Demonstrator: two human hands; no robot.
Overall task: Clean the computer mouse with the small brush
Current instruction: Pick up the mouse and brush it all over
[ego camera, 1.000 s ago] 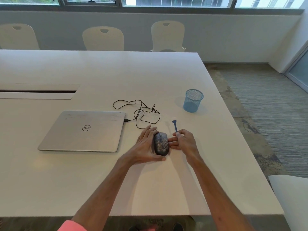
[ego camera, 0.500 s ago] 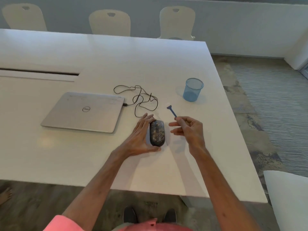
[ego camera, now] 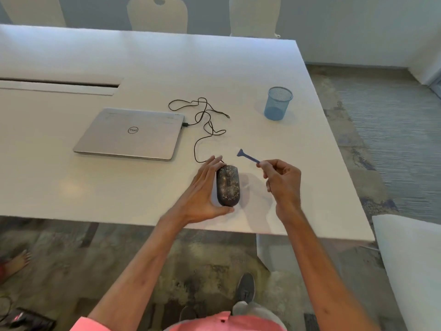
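A black computer mouse (ego camera: 228, 186), speckled with pale dust, lies on the white table (ego camera: 148, 63) near its front edge. My left hand (ego camera: 202, 194) cups the mouse's left side, with the thumb at its rear end. My right hand (ego camera: 282, 180) hovers to the right of the mouse and pinches the handle of a small blue brush (ego camera: 248, 156). The brush's flared head points up and to the left, above the table and clear of the mouse.
The mouse's black cable (ego camera: 202, 120) loops back to a closed silver laptop (ego camera: 131, 133) on the left. A blue mesh cup (ego camera: 278, 103) stands at the back right. Pale chairs (ego camera: 157, 13) line the far side. Another seat (ego camera: 410, 271) sits at the right.
My right hand has lifted the brush off the table and drawn away to the right of the mouse. The camera has tilted further down. My left hand stays on the mouse.
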